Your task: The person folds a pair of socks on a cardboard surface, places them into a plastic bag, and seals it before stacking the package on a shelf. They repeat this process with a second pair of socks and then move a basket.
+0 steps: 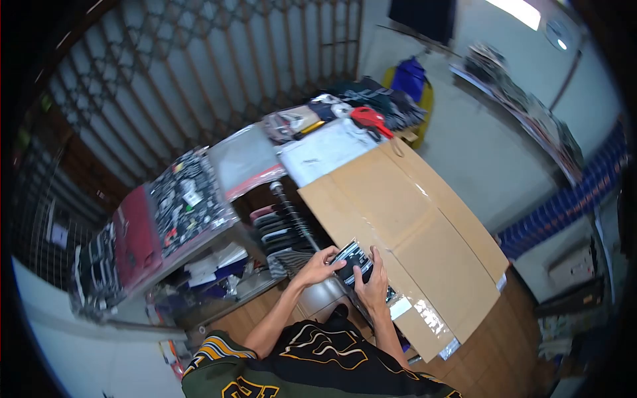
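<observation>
Between my two hands is a small stack of dark, flat printed cards or tags [352, 257] with white markings; their exact kind is too small to tell. My left hand [316, 268] pinches the left edge, thumb on top. On the other side, my right hand [373, 284] grips the stack with its thumb across the face and fingers along the right edge. Both hands are at the near left edge of a large flat cardboard sheet [424, 205]. A pale, light-coloured piece [400, 308] lies on the cardboard beside my right wrist.
Left of the cardboard, a counter carries a white plastic-wrapped packet [332, 151], clear plastic bags [244, 159], and folded dark-patterned [189, 199] and maroon clothing [137, 229]. Below hang garments [280, 232] near a metal rod [292, 212]. A wall shelf [517, 119] is at right.
</observation>
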Demonstrator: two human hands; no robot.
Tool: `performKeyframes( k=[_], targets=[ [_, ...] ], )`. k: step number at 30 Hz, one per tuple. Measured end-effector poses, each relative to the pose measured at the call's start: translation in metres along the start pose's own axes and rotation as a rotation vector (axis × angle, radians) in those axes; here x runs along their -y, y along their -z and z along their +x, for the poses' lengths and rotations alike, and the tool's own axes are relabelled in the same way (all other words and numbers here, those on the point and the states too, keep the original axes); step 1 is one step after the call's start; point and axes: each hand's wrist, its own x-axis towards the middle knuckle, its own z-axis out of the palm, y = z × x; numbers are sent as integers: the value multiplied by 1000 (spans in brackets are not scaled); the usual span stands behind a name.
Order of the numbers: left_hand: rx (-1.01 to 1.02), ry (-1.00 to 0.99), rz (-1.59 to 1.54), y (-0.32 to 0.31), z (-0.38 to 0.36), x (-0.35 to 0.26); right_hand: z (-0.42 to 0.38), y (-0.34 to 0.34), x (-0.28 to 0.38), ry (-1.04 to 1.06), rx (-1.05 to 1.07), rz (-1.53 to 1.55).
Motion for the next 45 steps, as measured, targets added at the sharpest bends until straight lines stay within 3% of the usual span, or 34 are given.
performKeyframes(
  k=[9,11,15,16,19,21,23,27,30,33,35,38,42,45],
  targets=[
    [-561,-145,33,98,-237,-15,-22,-106,144,35,641,437],
    [-672,-143,22,108,-293,-20,-33,-126,181,224,708,405],
    [-839,-99,-14,121,-395,-9,-65,-167,250,368,940,544],
    [-875,-107,-39,123,-416,-3,-77,-176,267,229,1043,626],
    [-979,-153,-90,122,-470,10,-98,-201,301,284,1313,490],
    [-1068,-194,-81,116,-498,9,-118,-214,320,424,1360,513],
    [-1130,-126,-53,108,-525,-1,-131,-225,345,649,1443,464],
    [-1298,-51,-124,95,-557,1,-151,-232,399,782,1684,172],
    [-1402,-118,-219,95,-576,28,-164,-259,410,901,1723,312],
    [-1458,-224,-205,95,-605,47,-162,-281,423,799,1713,458],
    [-1507,-121,-65,95,-637,66,-151,-289,436,504,1753,494],
    [-1556,-163,-147,101,-668,69,-131,-319,438,333,1611,677],
    [-1569,-426,-306,146,-679,44,-129,-355,452,-70,1495,1022],
    [-1567,-377,-289,207,-680,4,-119,-378,467,-188,1454,1115]
  ],
)
